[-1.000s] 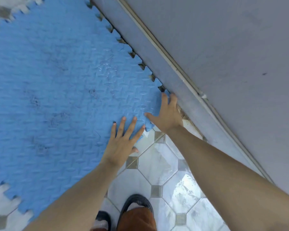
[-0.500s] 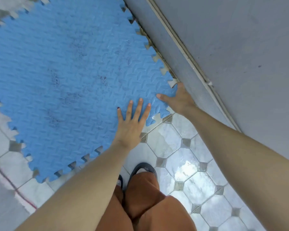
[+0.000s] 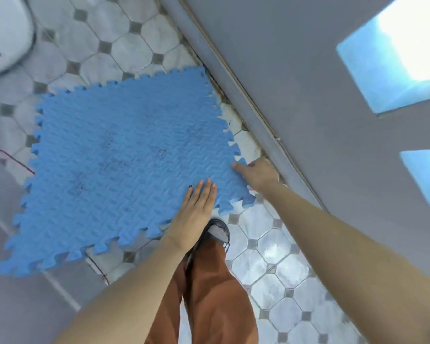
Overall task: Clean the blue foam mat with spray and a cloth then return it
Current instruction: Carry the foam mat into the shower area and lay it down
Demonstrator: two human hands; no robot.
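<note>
The blue foam mat (image 3: 124,170), with jigsaw edges and dark smudges on its ribbed top, lies across the tiled floor with its near right corner raised. My left hand (image 3: 196,207) rests flat on top of that corner, fingers together, thumb out of sight below the edge. My right hand (image 3: 257,172) grips the mat's right-hand tip beside the wall, thumb on top and fingers underneath. No spray bottle or cloth is in view.
A grey wall (image 3: 333,145) with a skirting strip (image 3: 256,120) runs along the right; two bright openings (image 3: 395,50) show in it. A white rounded object (image 3: 3,38) sits top left. A red cord (image 3: 18,162) crosses the floor at left. My brown-trousered leg and sandal (image 3: 217,232) stand below the mat.
The view has risen and pulled back, so the whole mat shows. The mat's corner has come away from the wall and lifted. My left fingers have closed together.
</note>
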